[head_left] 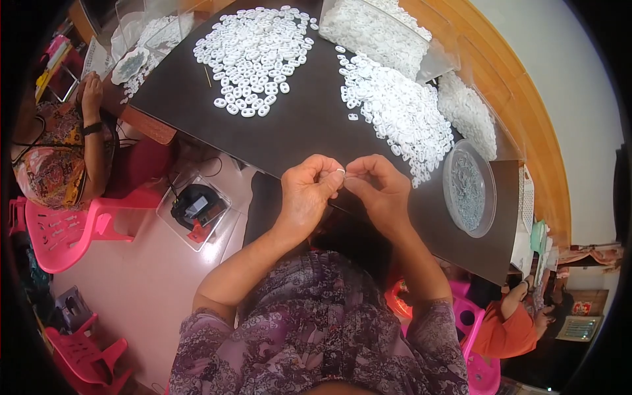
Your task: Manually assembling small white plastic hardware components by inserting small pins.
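While both hands pinch one small white ring point(340, 172) together, left hand point(307, 191) and right hand point(378, 187) closed on it, big white piles point(253, 56) wait on the far table point(309, 125).

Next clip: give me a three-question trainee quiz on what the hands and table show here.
1. True or false: the left hand and right hand meet at a small white piece.
2. Which lies nearest the right hand? A) round clear dish B) pink chair C) black device in a clear tray
3. What colour is the table under the white ring heaps?

Key: 1 true. 2 A. 3 dark, near black.
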`<control>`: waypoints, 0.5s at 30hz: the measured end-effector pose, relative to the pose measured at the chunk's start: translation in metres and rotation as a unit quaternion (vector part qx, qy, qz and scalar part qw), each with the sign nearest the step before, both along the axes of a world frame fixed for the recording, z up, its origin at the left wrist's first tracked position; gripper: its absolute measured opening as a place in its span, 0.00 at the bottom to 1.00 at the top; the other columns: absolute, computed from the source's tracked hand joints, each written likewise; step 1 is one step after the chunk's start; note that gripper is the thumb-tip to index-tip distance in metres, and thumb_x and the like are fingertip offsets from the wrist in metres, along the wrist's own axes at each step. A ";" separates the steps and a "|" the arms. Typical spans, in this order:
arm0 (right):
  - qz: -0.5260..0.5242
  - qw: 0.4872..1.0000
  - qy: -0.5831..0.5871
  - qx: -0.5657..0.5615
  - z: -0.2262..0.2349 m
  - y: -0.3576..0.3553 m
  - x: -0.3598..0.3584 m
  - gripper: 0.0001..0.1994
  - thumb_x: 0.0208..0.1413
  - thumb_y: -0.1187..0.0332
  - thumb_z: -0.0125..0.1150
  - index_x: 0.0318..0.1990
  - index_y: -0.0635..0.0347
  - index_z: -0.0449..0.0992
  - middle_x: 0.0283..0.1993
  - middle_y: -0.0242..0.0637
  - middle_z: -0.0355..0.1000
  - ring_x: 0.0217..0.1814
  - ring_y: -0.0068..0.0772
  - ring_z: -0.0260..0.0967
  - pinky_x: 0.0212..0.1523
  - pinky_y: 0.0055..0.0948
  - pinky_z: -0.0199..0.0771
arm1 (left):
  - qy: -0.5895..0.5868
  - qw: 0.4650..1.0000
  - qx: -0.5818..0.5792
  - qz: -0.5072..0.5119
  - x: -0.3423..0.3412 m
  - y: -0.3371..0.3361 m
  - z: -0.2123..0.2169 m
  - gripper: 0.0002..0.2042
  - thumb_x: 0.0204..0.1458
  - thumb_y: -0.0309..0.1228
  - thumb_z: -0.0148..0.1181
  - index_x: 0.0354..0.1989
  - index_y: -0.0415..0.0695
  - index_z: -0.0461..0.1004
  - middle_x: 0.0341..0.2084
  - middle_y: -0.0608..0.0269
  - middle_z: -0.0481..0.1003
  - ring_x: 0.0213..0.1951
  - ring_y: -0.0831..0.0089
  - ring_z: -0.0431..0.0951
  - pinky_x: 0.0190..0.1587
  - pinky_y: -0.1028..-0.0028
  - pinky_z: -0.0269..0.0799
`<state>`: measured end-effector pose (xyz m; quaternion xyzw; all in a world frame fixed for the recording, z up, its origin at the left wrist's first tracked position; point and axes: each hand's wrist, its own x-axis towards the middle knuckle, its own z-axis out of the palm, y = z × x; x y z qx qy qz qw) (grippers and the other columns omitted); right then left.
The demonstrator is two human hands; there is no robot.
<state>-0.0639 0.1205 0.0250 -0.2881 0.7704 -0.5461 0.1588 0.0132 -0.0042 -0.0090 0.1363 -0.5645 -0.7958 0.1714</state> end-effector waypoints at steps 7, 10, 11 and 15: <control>0.002 0.998 -0.053 -0.034 -0.002 0.000 -0.002 0.08 0.48 0.81 0.60 0.37 0.66 0.72 0.35 0.31 0.71 0.37 0.19 0.68 0.41 0.18 0.69 | 0.000 1.000 0.018 -0.003 0.002 -0.002 0.002 0.06 0.53 0.29 0.57 0.32 0.38 0.73 0.21 0.69 0.72 0.22 0.85 0.69 0.23 0.85 0.62; 0.014 0.993 -0.090 -0.077 -0.001 -0.001 -0.004 0.08 0.48 0.81 0.60 0.37 0.66 0.72 0.35 0.31 0.71 0.37 0.20 0.68 0.41 0.19 0.69 | -0.004 0.998 0.061 -0.014 0.002 -0.002 0.004 0.06 0.53 0.29 0.58 0.32 0.38 0.73 0.22 0.67 0.73 0.22 0.84 0.69 0.23 0.85 0.64; 0.022 0.988 -0.113 -0.102 0.000 -0.001 -0.005 0.08 0.48 0.81 0.60 0.37 0.66 0.72 0.35 0.31 0.71 0.37 0.21 0.68 0.41 0.19 0.69 | -0.003 0.996 0.087 -0.019 0.002 -0.003 0.004 0.06 0.53 0.29 0.58 0.32 0.37 0.73 0.22 0.66 0.73 0.22 0.83 0.70 0.23 0.85 0.64; 0.062 0.983 -0.120 -0.120 -0.001 0.000 -0.008 0.07 0.48 0.83 0.59 0.36 0.66 0.73 0.35 0.32 0.71 0.38 0.22 0.69 0.41 0.20 0.69 | 0.017 0.994 0.108 -0.017 0.002 -0.004 0.007 0.06 0.52 0.28 0.58 0.32 0.37 0.73 0.23 0.65 0.73 0.22 0.83 0.70 0.23 0.84 0.65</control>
